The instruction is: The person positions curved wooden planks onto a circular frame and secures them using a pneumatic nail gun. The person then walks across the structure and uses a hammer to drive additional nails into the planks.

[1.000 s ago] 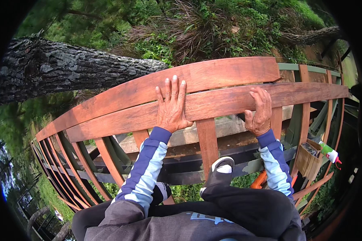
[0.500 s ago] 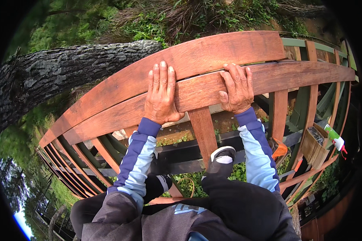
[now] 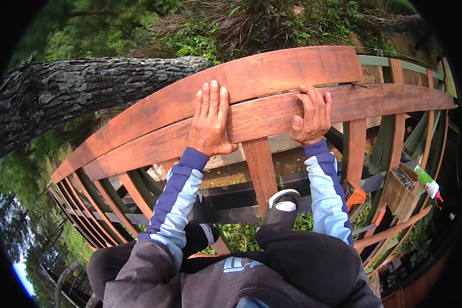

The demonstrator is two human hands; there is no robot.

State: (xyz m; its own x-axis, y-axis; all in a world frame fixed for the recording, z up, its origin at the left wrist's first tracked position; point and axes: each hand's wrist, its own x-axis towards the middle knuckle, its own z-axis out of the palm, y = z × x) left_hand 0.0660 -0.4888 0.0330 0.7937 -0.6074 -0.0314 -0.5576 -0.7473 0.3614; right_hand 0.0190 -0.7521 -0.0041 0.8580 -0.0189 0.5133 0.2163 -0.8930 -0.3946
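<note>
My left hand [image 3: 210, 122] lies flat across two long reddish-brown boards, its fingers stretched out and close together. Those fingertips rest on the far board [image 3: 272, 69], and the palm is on the near board [image 3: 264, 115]. To its right, my right hand [image 3: 313, 117] is on the near board too, with fingers bent and their tips by the narrow gap between the boards. Its thumb stands apart from the fingers, and I see nothing held in it. The boards run side by side on top of upright wooden slats [image 3: 262, 169].
A thick tree trunk [image 3: 102, 82] lies beyond the boards at left. An open cardboard box [image 3: 401, 191], a green and white bottle with a red tip [image 3: 428, 184] and an orange tool [image 3: 355, 194] sit at right. My shoe [image 3: 285, 197] is against the dark lower rail [image 3: 231, 208].
My right hand has shifted slightly right along the near board, its fingers more bent. My left hand keeps its place on the boards. The whole view has moved a little.
</note>
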